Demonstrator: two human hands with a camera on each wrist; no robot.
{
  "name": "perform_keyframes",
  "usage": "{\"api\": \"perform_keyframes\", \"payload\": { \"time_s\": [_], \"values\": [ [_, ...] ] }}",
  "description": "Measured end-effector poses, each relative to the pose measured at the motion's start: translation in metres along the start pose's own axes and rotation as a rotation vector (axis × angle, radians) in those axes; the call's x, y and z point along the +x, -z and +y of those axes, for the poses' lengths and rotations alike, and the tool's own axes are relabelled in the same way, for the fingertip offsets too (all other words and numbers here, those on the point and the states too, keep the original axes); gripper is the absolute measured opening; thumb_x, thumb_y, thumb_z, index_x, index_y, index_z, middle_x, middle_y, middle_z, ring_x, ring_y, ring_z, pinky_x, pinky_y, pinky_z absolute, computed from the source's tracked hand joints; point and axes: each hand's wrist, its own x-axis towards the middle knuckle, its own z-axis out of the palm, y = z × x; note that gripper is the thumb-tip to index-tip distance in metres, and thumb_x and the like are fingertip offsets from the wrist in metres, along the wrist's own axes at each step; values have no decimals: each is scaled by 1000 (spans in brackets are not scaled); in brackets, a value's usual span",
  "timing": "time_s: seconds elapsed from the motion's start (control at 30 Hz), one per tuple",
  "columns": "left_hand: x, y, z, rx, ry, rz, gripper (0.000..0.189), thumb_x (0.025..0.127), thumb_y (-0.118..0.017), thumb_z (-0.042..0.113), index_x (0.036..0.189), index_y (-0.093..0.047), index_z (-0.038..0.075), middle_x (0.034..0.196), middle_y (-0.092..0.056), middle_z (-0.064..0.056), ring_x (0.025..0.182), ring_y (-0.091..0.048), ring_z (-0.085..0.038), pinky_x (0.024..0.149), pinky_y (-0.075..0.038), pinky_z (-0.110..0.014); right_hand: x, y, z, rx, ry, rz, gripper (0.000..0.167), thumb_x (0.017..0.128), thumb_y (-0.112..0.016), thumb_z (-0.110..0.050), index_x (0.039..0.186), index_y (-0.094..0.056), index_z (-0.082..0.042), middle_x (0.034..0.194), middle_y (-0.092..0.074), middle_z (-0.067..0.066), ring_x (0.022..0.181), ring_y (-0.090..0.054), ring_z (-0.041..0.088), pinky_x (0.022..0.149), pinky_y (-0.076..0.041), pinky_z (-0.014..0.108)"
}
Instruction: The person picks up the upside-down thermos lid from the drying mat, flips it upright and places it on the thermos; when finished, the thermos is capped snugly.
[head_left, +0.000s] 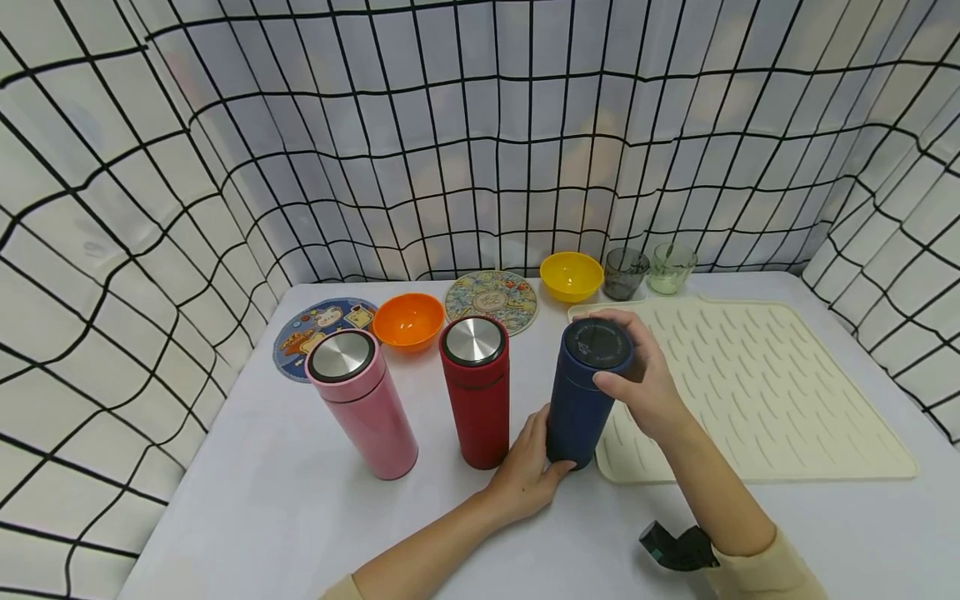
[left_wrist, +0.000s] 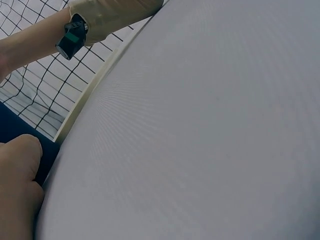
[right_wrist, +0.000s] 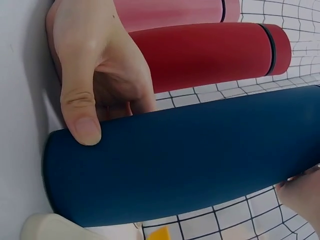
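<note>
A dark blue thermos bottle [head_left: 579,408] stands upright near the middle of the table, its dark round top facing up. My right hand [head_left: 641,379] grips it around the lid, thumb on the near side and fingers behind. Low on the body, my left hand [head_left: 525,479] holds the bottle near its base; the right wrist view shows that thumb [right_wrist: 82,122] laid along the blue wall. Just left of the left hand is a red thermos bottle [head_left: 480,408] with a silver top. Farther left stands a pink thermos bottle [head_left: 378,429], also silver-topped.
A cream ridged mat [head_left: 750,392] lies right of the blue bottle. Behind are an orange bowl [head_left: 408,322], a yellow bowl [head_left: 572,277], a grey glass [head_left: 625,273], a greenish glass [head_left: 671,268] and two round patterned mats. Black netting [head_left: 495,137] encloses the table [head_left: 285,508].
</note>
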Motion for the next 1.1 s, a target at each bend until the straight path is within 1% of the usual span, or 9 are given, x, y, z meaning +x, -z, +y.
{"api": "perform_keyframes", "payload": {
  "time_s": [0.1,0.17,0.3,0.43,0.67,0.8,0.9,1.0,1.1],
  "values": [
    [0,1,1,-6,1,-2,75,87,-63,15,143,-15,3,135,-34,-9,126,-35,-19,103,-32,-38,1,0,2,-10,-1,-26,60,82,-67,-16,133,-39,-3,130,-48,13,119,-46,24,96,-39,33],
    [0,1,1,-18,13,-10,75,87,-63,15,143,-14,3,136,-33,-9,127,-34,-19,103,-32,-38,0,-1,2,-14,-15,-21,61,81,-67,-14,134,-39,-2,129,-50,11,117,-47,23,95,-41,32],
    [0,1,2,-23,28,-17,75,87,-63,15,143,-14,5,136,-33,-8,128,-34,-18,103,-31,-38,-1,-2,2,-9,-41,26,59,78,-70,-11,130,-44,-5,122,-55,7,108,-52,20,90,-44,31],
    [0,1,1,-15,21,-9,75,86,-63,15,143,-15,5,135,-35,-8,127,-35,-17,103,-32,-37,-2,-5,1,-4,-43,61,60,74,-74,-10,127,-45,-8,118,-57,7,103,-55,19,87,-46,31],
    [0,0,-1,-11,1,9,75,86,-64,14,143,-15,5,136,-34,-8,127,-35,-17,103,-32,-37,-1,-11,3,26,-22,126,62,70,-79,-8,122,-45,-8,115,-58,7,100,-57,19,84,-49,31],
    [-1,1,-1,-13,-16,19,75,86,-64,14,143,-15,5,136,-34,-9,126,-36,-19,103,-32,-38,-2,-15,4,15,-12,180,62,68,-80,-8,117,-44,-8,114,-58,6,99,-57,19,84,-49,30],
    [-1,1,0,-8,-27,23,75,86,-64,14,143,-15,6,135,-35,-9,125,-37,-19,102,-33,-38,-3,-17,4,4,-3,205,62,67,-81,-8,115,-43,-8,113,-58,7,99,-57,20,83,-49,30],
    [-1,1,0,-4,-29,20,76,86,-64,14,143,-15,6,134,-36,-8,124,-38,-19,102,-33,-37,-4,-18,3,-21,-1,208,62,68,-79,-4,117,-41,-9,113,-56,7,100,-57,19,83,-49,29],
    [-2,1,-1,-2,-30,19,75,86,-64,14,143,-15,6,134,-35,-8,125,-37,-19,102,-33,-37,-4,-17,3,-86,-17,167,70,69,-74,3,127,-37,-8,116,-54,6,101,-55,19,85,-48,29]
  ]
}}
